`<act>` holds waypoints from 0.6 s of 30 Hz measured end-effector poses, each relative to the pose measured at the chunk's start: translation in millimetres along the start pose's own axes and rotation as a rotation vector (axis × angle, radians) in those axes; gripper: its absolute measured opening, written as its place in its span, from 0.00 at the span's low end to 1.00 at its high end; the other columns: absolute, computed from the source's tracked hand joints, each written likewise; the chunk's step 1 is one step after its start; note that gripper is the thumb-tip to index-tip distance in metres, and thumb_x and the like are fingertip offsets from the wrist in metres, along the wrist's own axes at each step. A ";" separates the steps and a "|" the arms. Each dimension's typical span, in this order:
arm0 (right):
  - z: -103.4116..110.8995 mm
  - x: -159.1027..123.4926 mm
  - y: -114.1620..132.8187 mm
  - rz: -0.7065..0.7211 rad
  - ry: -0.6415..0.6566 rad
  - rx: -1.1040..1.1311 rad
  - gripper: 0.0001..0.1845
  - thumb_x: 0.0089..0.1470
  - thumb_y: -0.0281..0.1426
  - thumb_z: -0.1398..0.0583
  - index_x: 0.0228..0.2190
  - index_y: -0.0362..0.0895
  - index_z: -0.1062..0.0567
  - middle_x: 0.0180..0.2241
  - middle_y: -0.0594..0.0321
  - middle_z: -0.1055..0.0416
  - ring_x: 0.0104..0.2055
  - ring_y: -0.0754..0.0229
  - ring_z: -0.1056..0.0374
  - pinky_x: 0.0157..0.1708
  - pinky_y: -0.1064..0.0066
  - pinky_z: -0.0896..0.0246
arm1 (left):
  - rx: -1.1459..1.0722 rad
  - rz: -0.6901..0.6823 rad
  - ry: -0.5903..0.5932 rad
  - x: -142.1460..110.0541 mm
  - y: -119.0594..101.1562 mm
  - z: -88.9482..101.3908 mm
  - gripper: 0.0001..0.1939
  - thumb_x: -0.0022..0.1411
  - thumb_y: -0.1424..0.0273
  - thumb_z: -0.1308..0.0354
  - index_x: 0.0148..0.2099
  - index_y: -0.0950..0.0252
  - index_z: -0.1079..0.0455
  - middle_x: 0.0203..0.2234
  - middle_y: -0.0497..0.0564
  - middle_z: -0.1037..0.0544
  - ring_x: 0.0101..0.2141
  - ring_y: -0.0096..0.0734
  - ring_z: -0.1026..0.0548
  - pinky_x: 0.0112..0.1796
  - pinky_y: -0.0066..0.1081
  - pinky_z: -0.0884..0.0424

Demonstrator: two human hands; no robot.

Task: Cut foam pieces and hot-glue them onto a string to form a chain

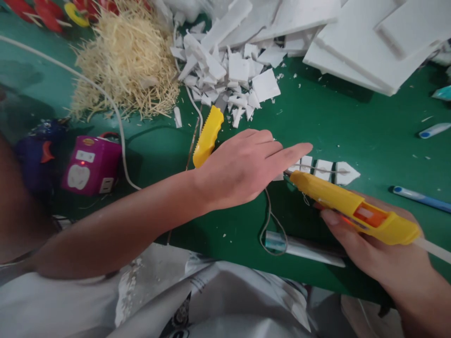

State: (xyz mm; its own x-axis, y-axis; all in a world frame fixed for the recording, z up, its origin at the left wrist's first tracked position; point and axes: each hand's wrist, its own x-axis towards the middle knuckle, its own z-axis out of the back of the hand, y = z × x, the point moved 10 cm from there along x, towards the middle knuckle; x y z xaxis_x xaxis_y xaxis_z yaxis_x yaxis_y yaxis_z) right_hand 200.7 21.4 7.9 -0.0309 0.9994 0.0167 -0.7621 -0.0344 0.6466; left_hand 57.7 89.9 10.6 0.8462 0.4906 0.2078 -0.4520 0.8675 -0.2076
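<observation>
My right hand [373, 249] grips a yellow glue gun [352, 206] with an orange window, its nozzle pointing left toward a row of small white foam pieces [324, 170] threaded on a thin stick on the green table [345, 122]. My left hand [246, 166] reaches across with flat, stretched fingers and rests over the left end of that foam row, holding nothing I can see. A clear glue stick juts from the back of the gun.
A yellow-handled cutter [208, 136] lies behind my left hand. A heap of straw-coloured sticks [127, 61] and cut foam scraps [225, 70] fill the back, with foam sheets [369, 42] at back right. A pink power strip [92, 164] sits at the left. Blue-tipped pens [421, 198] lie at the right.
</observation>
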 end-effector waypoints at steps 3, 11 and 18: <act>2.1 0.0 1.1 -0.009 -0.013 -0.034 0.22 0.65 0.48 0.42 0.24 0.49 0.35 0.21 0.68 0.34 0.19 0.65 0.41 0.21 0.72 0.41 | 0.023 -0.021 0.003 -0.9 -2.6 -0.1 0.24 0.78 0.74 0.60 0.70 0.68 0.38 0.36 0.52 0.20 0.43 0.36 0.24 0.44 0.36 0.29; -4.2 10.5 6.3 0.089 0.072 -0.037 0.18 0.64 0.42 0.40 0.24 0.50 0.33 0.20 0.69 0.33 0.19 0.64 0.36 0.20 0.71 0.41 | 0.034 -0.027 0.019 -1.4 -2.5 -3.6 0.24 0.76 0.75 0.58 0.71 0.68 0.40 0.37 0.51 0.20 0.43 0.36 0.25 0.45 0.37 0.30; -4.3 9.0 4.3 0.064 0.080 -0.022 0.18 0.64 0.43 0.41 0.24 0.50 0.34 0.20 0.70 0.34 0.18 0.65 0.38 0.19 0.72 0.40 | -0.067 -0.004 -0.040 -2.3 0.3 4.9 0.25 0.72 0.73 0.51 0.69 0.71 0.40 0.48 0.58 0.22 0.51 0.42 0.26 0.50 0.41 0.27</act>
State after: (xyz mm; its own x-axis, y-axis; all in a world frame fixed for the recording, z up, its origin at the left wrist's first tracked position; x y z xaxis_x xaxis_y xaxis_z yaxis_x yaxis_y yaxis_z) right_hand 194.3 30.2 7.5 -0.1308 0.9914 -0.0047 -0.7707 -0.0987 0.6295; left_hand 54.2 89.4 14.7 0.8355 0.4911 0.2464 -0.4274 0.8628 -0.2701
